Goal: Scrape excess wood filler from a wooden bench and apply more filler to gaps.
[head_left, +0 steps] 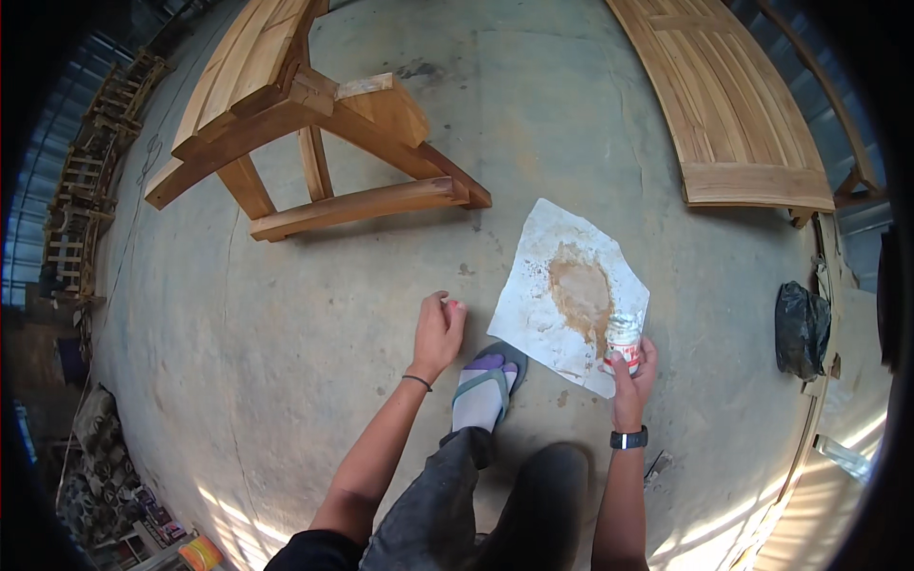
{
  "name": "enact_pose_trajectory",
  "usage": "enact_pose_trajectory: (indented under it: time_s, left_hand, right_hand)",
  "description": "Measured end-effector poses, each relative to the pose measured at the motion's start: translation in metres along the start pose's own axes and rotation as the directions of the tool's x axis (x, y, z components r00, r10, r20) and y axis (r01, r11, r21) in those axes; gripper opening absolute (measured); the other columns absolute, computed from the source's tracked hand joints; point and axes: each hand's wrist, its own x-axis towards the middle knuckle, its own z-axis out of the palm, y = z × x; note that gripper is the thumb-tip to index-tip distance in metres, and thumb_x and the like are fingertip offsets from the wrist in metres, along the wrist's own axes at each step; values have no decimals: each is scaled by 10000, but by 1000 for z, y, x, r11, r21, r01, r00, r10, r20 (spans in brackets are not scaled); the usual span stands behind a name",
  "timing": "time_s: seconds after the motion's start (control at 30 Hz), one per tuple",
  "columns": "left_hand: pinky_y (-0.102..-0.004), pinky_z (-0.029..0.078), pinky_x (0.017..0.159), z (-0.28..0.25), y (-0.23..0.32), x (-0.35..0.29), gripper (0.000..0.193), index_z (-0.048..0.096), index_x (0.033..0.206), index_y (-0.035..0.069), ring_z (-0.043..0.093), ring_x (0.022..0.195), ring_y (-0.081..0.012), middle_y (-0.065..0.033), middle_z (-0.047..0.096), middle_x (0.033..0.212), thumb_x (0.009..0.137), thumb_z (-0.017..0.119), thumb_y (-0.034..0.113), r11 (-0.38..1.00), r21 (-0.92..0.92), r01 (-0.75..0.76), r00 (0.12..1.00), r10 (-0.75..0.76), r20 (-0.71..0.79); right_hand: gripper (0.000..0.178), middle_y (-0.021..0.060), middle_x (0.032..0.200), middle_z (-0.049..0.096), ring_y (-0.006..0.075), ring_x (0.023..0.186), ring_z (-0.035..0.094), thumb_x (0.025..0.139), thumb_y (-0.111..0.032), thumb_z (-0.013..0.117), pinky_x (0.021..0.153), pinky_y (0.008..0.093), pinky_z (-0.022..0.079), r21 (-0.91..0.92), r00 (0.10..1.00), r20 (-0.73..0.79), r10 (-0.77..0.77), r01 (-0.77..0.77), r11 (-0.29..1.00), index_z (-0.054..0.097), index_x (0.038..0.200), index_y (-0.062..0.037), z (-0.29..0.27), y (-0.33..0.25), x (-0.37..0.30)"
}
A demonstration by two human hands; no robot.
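In my right hand [632, 379] is a small white bottle [625, 333] with red marks, fingers wrapped round it. It is tilted over the right side of a white sheet [526, 303] lying on the floor. A brown heap of what looks like sawdust or powder [583, 293] covers the middle of the sheet and trails toward the bottle. Left of the sheet, my left hand [439, 335] is closed, with a small red thing [455, 305] showing at the fingers; its kind is hard to make out.
A wooden picnic-style table or bench [352, 205] stands at the far left. At the far right is a slatted wooden tabletop [733, 105]. A black plastic bag [802, 328] sits by the right wall. My sandalled foot [484, 390] is beside the sheet's near corner.
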Motion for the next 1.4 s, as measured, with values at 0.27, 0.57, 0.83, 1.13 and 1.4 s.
enact_pose_trajectory:
  time_s: [0.27,0.57,0.83,1.13,1.4]
  left_hand:
    - [-480,380,1048,-23,-80,-65,345,557,1277,33,462,1187,-393,-191,524,1275,960,591,166,861,445,-247,962,272,7]
    - [-477,390,1060,-13,-85,-65,340,584,1261,64,468,1204,-382,-164,535,1272,943,602,182,874,415,-253,962,271,15]
    - [-468,390,1059,-14,-87,-67,335,576,1262,51,463,1208,-381,-174,522,1288,953,588,178,866,428,-258,961,275,24]
    - [-470,393,1061,-12,-91,-66,348,592,1261,78,472,1209,-370,-156,534,1272,934,613,196,864,439,-246,964,267,14]
    - [-464,388,1065,-15,-85,-68,331,579,1258,68,467,1214,-372,-169,524,1277,950,595,187,870,427,-247,965,263,22]
  right_hand:
    - [562,114,1222,564,144,1009,574,985,-228,654,785,263,497,-210,831,-239,-502,460,863,382,1426,-10,52,-41,45]
    - [545,219,1279,566,325,1198,566,966,-257,664,1029,405,431,-805,914,68,-400,287,519,455,1367,48,44,35,80]
    - [501,212,1263,570,345,1147,583,945,-219,687,1002,388,449,-799,906,38,-421,281,532,511,1329,49,41,37,84]
    - [534,228,1232,552,381,1116,573,911,-189,713,967,434,463,-739,913,106,-395,338,583,500,1352,24,56,46,65]
    - [551,248,1308,537,374,1214,536,933,-194,693,1049,425,410,-744,898,-5,-440,291,601,473,1371,56,61,47,54]
